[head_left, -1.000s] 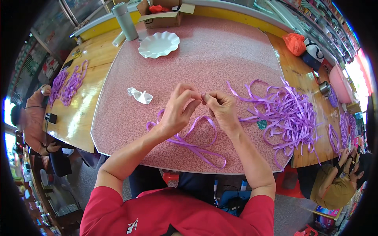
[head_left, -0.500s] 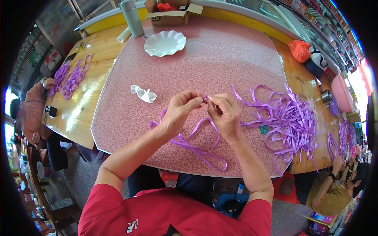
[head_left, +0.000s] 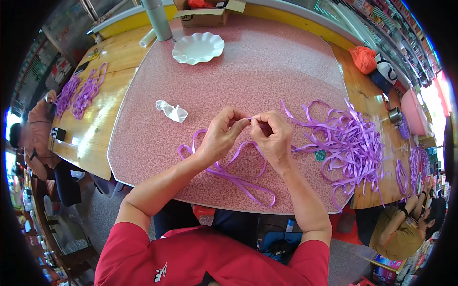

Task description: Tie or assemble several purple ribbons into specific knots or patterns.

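Both hands meet over the middle of the pink table (head_left: pixel 248 86). My left hand (head_left: pixel 222 133) pinches a purple ribbon (head_left: pixel 241 183) between thumb and forefinger. Right beside it, my right hand (head_left: pixel 273 137) pinches the same ribbon, and only a short purple bit shows between the fingertips. The rest of this ribbon hangs below and lies in loops on the table in front of me. To the right spreads a large tangled pile of purple ribbons (head_left: pixel 353 143), with a small green piece (head_left: pixel 320 155) at its left edge.
A crumpled white tissue (head_left: pixel 171 111) lies left of my hands. Farther back stand a wavy white plate (head_left: pixel 198 48), a grey-green bottle (head_left: pixel 157 20) and a cardboard box (head_left: pixel 204 17). People sit at either side, with purple ribbons (head_left: pixel 86 97) on the left wooden table. An orange bag (head_left: pixel 363 60) sits at right.
My fingertips have drawn slightly closer together on the ribbon. The view has shifted a little, and the person at left has moved an arm.
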`<state>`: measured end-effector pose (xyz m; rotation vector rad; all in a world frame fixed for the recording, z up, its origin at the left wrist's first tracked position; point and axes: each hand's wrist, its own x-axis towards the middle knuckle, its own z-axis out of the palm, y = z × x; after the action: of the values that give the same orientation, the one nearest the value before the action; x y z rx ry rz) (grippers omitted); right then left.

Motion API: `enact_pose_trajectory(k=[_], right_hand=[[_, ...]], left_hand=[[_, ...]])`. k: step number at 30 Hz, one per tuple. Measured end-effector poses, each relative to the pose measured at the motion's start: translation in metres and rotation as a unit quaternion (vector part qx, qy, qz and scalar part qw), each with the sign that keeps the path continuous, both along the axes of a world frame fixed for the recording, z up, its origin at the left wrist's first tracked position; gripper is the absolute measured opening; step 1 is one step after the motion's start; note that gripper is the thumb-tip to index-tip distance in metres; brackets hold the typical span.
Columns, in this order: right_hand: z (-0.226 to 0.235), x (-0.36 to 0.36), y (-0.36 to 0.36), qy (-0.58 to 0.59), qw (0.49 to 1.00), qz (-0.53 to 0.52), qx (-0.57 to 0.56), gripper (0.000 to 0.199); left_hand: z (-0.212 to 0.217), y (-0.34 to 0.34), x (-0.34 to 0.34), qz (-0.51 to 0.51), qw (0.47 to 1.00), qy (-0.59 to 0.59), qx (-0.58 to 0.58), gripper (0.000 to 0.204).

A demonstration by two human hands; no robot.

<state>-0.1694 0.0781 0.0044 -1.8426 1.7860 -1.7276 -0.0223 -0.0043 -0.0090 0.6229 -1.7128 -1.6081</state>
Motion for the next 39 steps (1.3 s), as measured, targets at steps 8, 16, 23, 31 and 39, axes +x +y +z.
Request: enact_pose_trajectory(k=[8, 16, 23, 31, 39], right_hand=[[0.003, 0.002, 0.003, -0.334, 0.923, 0.103, 0.158, 0.012], [0.006, -0.001, 0.003, -0.501, 0.831, 0.154, 0.186, 0.013], [0.0, -0.002, 0.003, -0.51, 0.825, 0.159, 0.183, 0.013], [0.001, 0.004, 0.0, -0.08, 0.992, 0.046, 0.085, 0.003], [-0.005, 0.006, -0.002, -0.183, 0.972, 0.076, 0.129, 0.004]], left_hand=[[0.007, 0.0, 0.001, 0.062, 0.971, -0.014, -0.231, 0.019], [0.014, -0.008, 0.009, 0.173, 0.803, -0.066, -0.567, 0.03], [0.013, -0.004, 0.005, 0.184, 0.827, -0.076, -0.526, 0.023], [0.006, -0.01, 0.006, 0.061, 0.978, -0.045, -0.194, 0.012], [0.003, -0.011, 0.003, 0.121, 0.927, -0.06, -0.349, 0.017]])
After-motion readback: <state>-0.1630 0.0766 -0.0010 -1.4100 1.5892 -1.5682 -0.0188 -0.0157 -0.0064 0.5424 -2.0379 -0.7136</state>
